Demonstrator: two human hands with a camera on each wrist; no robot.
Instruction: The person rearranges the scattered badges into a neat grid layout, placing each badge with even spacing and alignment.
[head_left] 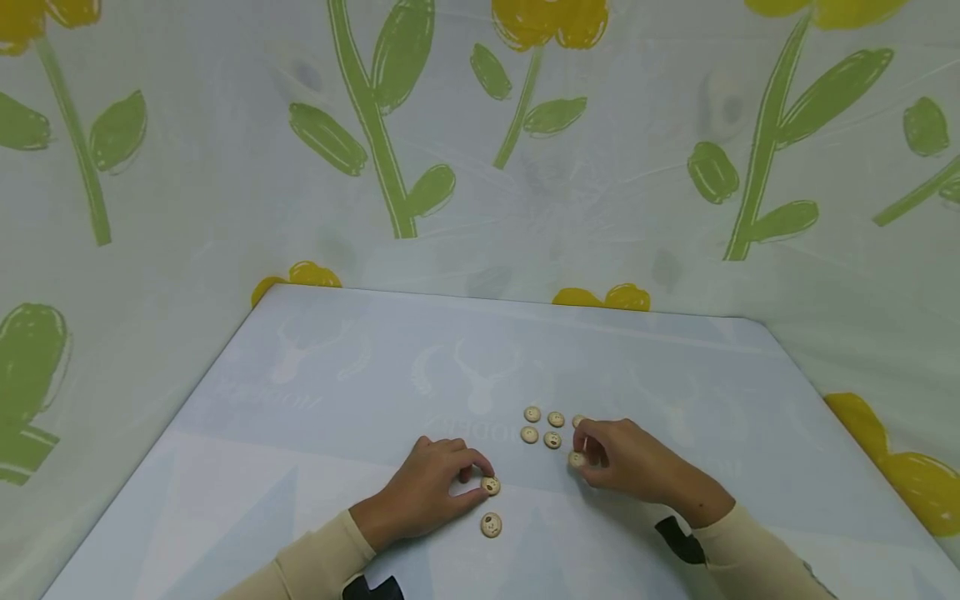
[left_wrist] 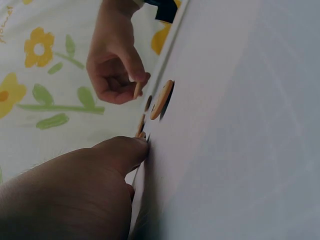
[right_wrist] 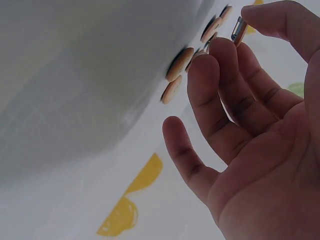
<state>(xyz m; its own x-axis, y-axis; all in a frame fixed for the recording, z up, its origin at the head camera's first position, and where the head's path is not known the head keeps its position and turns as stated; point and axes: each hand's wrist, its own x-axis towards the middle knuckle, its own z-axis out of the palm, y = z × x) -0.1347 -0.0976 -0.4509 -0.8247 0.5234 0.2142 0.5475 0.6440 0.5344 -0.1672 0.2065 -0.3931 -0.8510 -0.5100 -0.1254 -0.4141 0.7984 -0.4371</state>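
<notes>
Between thumb and fingers, my right hand pinches a small round wooden badge. Its back, with a metal pin bar, shows in the right wrist view, where the badge stands on edge between the fingertips. My left hand pinches another wooden badge, marked with a dark spot, at the table surface. Just nearer the person lies a loose badge. Several more badges lie in two short rows left of the right hand, whose fingers partly cover one badge in the far row.
The badges lie on a pale table printed with faint deer heads and triangles. Behind and around it hangs a white cloth with yellow flowers and green leaves. Dark straps sit at both wrists, over beige sleeves.
</notes>
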